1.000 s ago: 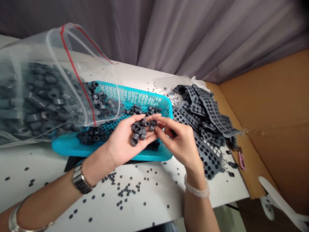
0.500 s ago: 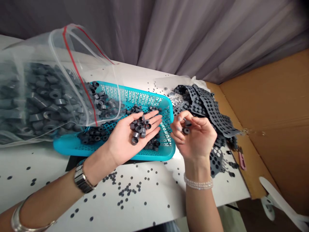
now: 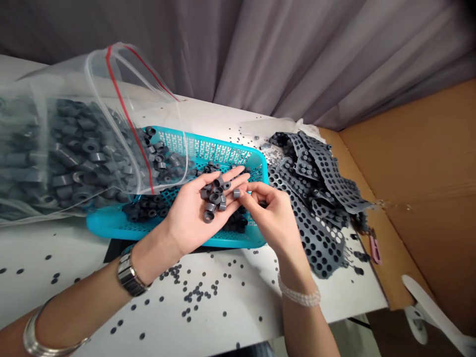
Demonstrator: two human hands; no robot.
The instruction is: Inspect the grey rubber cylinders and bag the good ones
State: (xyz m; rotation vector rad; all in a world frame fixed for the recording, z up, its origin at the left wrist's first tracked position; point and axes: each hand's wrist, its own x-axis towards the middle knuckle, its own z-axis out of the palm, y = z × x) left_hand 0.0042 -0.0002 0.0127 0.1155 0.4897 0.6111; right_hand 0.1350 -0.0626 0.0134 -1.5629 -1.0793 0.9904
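Note:
My left hand (image 3: pixel 197 213) lies palm up over the blue basket, fingers stretched out, and bears a small heap of dark grey ring-shaped rubber caps (image 3: pixel 214 197). Between the thumb and forefinger of my right hand (image 3: pixel 269 208), a single grey cap (image 3: pixel 237 193) is pinched, right at the left hand's fingers. Something dark shows under the right hand's curled fingers; I cannot make out what it is. Below both hands, the turquoise perforated basket (image 3: pixel 178 240) contains more caps. A clear zip bag (image 3: pixel 122 114) with a red strip, full of caps, rests with its mouth over the basket's left part.
Perforated grey rubber sheets (image 3: pixel 316 238) are piled right of the basket. Small dark discs (image 3: pixel 197 293) are scattered over the white table (image 3: pixel 201 337). A pink-handled tool (image 3: pixel 375 249) lies beside the cardboard wall (image 3: pixel 416 173). A grey curtain (image 3: pixel 260 54) hangs behind.
My right hand has moved left, from beside the basket to the left hand's fingers, and turned over; it now pinches one cap. My left hand has hardly moved.

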